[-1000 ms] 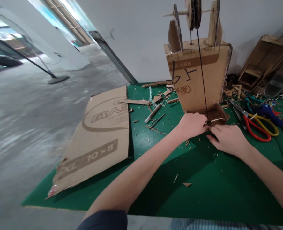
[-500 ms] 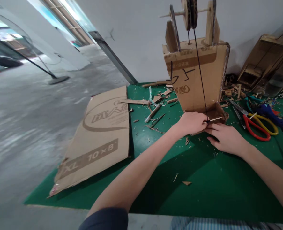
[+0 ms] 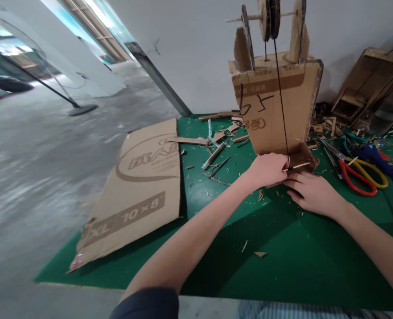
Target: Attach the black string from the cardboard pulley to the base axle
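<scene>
A cardboard model [image 3: 272,106] stands upright, with an open cardboard tray [image 3: 307,155] at its foot. From the pulley wheels [image 3: 269,20] on top, a black string [image 3: 281,93] runs down to a thin wooden stick [image 3: 300,166] and is wound around its middle. My left hand [image 3: 267,170] is closed at the tray's left side, fingers curled around the stick by the string; the fingertips are partly hidden. On the tray's front edge rest the bent fingers of my right hand [image 3: 312,192], its thumb lower, outside the wall. It seems to grip that edge.
A flat cardboard sheet [image 3: 139,190] lies at the left, overhanging the green table [image 3: 223,266]. Scissors [image 3: 357,177] and a blue tool [image 3: 377,159] lie at the right. Cardboard scraps [image 3: 214,155] litter the back. Another cardboard model [image 3: 359,93] leans against the wall.
The view has shifted slightly, so the model appears a little further right. Both hands keep the same places at the stick and tray, with hardly any visible movement.
</scene>
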A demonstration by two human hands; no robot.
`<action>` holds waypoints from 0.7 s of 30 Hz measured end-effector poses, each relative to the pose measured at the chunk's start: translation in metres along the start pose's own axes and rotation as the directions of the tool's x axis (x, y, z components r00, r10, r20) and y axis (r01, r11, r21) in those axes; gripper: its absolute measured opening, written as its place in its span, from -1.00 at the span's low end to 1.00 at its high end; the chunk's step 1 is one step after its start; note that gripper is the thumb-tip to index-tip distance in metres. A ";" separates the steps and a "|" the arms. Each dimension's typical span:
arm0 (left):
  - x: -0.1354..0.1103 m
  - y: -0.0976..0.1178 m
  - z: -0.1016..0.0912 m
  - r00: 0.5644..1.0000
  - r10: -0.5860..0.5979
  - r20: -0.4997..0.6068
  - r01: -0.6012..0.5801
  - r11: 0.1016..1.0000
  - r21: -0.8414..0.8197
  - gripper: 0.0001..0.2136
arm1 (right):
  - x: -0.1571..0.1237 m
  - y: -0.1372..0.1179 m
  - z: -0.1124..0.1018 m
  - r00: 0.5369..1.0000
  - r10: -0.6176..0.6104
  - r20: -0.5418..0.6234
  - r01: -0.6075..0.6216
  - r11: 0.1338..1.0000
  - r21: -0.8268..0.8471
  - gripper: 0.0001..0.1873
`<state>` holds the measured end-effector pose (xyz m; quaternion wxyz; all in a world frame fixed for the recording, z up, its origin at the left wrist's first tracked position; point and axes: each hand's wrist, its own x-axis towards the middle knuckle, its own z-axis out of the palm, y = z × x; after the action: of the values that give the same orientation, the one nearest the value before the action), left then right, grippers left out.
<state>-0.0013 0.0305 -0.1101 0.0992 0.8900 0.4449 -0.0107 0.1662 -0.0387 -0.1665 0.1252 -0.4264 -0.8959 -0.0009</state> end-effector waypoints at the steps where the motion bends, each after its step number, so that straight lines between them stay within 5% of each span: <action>1: 0.001 -0.001 0.000 1.000 -0.002 0.007 0.002 1.000 -0.022 -0.83 | 0.000 0.000 0.000 1.000 -0.002 -0.001 0.002 1.000 0.002 -0.66; 9: 0.000 -0.004 -0.004 0.998 0.050 0.049 -0.042 0.985 -0.167 -0.71 | 0.002 0.000 0.002 1.000 0.010 -0.027 -0.011 1.000 -0.006 -0.66; 18: -0.004 -0.003 -0.004 0.993 0.115 0.021 -0.116 0.993 0.027 -0.79 | 0.001 -0.003 0.001 0.995 0.065 -0.079 -0.066 0.998 -0.009 -0.71; 21: -0.006 -0.003 -0.007 0.989 0.133 0.056 -0.134 0.991 0.015 -0.79 | 0.002 -0.005 0.000 0.981 0.172 -0.090 -0.168 0.984 0.052 -0.74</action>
<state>-0.0076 0.0293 -0.1031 0.1034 0.9182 0.3811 -0.0327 0.1608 -0.0405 -0.1651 0.1760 -0.4981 -0.8490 0.0093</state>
